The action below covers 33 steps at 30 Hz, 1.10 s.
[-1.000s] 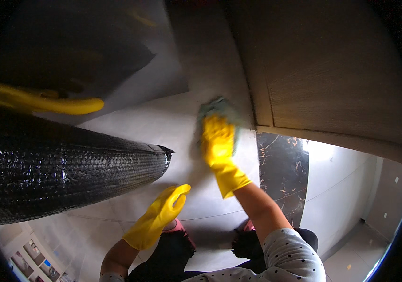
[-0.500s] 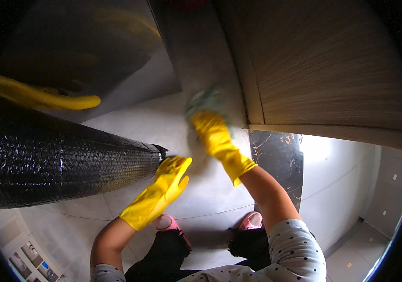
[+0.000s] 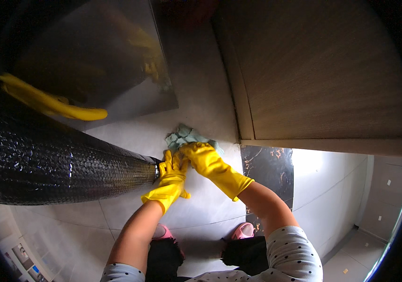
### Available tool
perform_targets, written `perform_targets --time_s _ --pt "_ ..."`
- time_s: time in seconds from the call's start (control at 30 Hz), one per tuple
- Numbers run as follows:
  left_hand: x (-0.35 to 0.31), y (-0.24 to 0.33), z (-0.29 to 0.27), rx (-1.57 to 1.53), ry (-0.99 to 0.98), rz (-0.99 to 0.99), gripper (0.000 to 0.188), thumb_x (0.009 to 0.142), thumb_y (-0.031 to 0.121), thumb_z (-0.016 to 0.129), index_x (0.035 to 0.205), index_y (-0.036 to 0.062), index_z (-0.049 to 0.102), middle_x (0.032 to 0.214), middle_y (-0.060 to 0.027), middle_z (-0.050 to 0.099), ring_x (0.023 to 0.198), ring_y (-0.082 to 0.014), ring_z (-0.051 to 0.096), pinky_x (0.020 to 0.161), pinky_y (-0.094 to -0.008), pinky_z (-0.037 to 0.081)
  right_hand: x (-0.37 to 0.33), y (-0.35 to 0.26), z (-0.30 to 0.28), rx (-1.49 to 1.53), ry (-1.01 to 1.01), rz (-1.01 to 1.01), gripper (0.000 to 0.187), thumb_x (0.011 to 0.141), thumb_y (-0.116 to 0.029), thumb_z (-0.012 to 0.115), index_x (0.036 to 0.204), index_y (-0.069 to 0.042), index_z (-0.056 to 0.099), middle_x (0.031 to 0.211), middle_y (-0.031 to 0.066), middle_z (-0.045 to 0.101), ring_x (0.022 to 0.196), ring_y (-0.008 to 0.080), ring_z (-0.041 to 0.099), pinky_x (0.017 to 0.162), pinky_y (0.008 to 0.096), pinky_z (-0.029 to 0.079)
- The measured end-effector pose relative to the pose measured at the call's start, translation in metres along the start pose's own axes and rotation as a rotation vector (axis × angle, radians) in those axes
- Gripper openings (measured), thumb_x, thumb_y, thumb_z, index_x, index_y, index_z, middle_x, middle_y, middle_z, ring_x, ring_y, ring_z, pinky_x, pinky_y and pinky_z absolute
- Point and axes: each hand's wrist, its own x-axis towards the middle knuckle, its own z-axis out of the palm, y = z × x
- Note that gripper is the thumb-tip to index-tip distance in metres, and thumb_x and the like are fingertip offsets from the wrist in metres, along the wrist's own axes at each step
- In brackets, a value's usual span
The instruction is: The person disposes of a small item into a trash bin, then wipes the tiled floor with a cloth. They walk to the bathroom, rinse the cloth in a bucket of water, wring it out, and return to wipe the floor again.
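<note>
Yellow rubber gloves cover both of my hands. My right hand (image 3: 203, 157) is closed on a crumpled grey-green cloth (image 3: 182, 135), which lies against the pale tiled floor. Close beside it, my left hand (image 3: 173, 176) has its fingers spread, the fingertips near the cloth's lower edge. Whether they touch the cloth is hard to tell. The left hand is also right by the end of a large roll wrapped in shiny black bubble wrap (image 3: 69, 160), which reaches in from the left.
A wood-grain cabinet or door (image 3: 323, 75) stands on the right, above a dark marbled strip (image 3: 269, 171). A glossy dark panel (image 3: 93, 51) with reflections is at upper left, near a curved yellow thing (image 3: 53, 102). Pink footwear (image 3: 243, 230) shows below my hands.
My right hand has drawn the cloth back toward me across the floor. My left hand has turned and spread its fingers, now beside the right one.
</note>
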Motion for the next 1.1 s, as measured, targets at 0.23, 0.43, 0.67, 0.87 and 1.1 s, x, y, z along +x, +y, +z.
perform_targets --time_s 0.23,0.43,0.67,0.87,1.1 --pt "0.016 0.017 -0.002 -0.052 0.133 0.083 0.148 0.043 0.056 0.091 0.156 0.0129 0.006 0.161 -0.0222 0.000 0.146 -0.0499 -0.003 0.110 -0.0592 0.017 0.047 0.097 0.075 -0.443 0.437 0.330 0.052 0.083 -0.013 0.058 0.135 -0.009 0.052 0.119 0.0175 0.061 0.097 0.0364 0.062 0.083 0.0453 0.051" --pt "-0.007 0.006 -0.001 -0.009 0.077 -0.041 0.147 0.044 0.055 0.090 0.156 0.0129 0.005 0.161 -0.0218 -0.002 0.145 -0.0515 -0.003 0.107 -0.0635 0.018 0.056 0.045 0.035 -0.679 0.421 0.168 0.043 0.088 -0.014 0.053 0.131 -0.009 0.056 0.105 0.0181 0.065 0.085 0.0329 0.065 0.070 0.0452 0.053" --pt "-0.011 0.002 -0.007 -0.069 0.053 -0.014 0.144 0.046 0.054 0.090 0.156 0.0125 0.007 0.161 -0.0188 -0.005 0.146 -0.0486 -0.004 0.112 -0.0607 0.014 0.052 0.034 0.049 -0.627 0.244 0.187 0.040 0.091 -0.019 0.052 0.129 -0.005 0.055 0.097 0.0198 0.066 0.081 0.0328 0.066 0.068 0.0446 0.054" --pt "0.007 0.013 -0.002 -0.054 0.102 0.028 0.146 0.045 0.054 0.090 0.156 0.0118 0.005 0.160 -0.0224 -0.004 0.146 -0.0483 -0.003 0.111 -0.0577 0.015 0.061 0.039 -0.003 -1.388 0.425 0.263 0.036 0.090 -0.021 0.053 0.122 -0.003 0.059 0.086 0.0170 0.065 0.071 0.0295 0.064 0.057 0.0402 0.051" --pt "0.000 0.012 -0.006 0.014 0.060 -0.040 0.146 0.044 0.058 0.089 0.156 0.0140 0.006 0.161 -0.0195 0.002 0.146 -0.0476 -0.001 0.110 -0.0587 0.017 0.036 0.036 0.070 -0.072 0.386 0.009 0.035 0.089 -0.017 0.054 0.122 -0.010 0.061 0.089 0.0212 0.064 0.069 0.0340 0.062 0.054 0.0402 0.050"
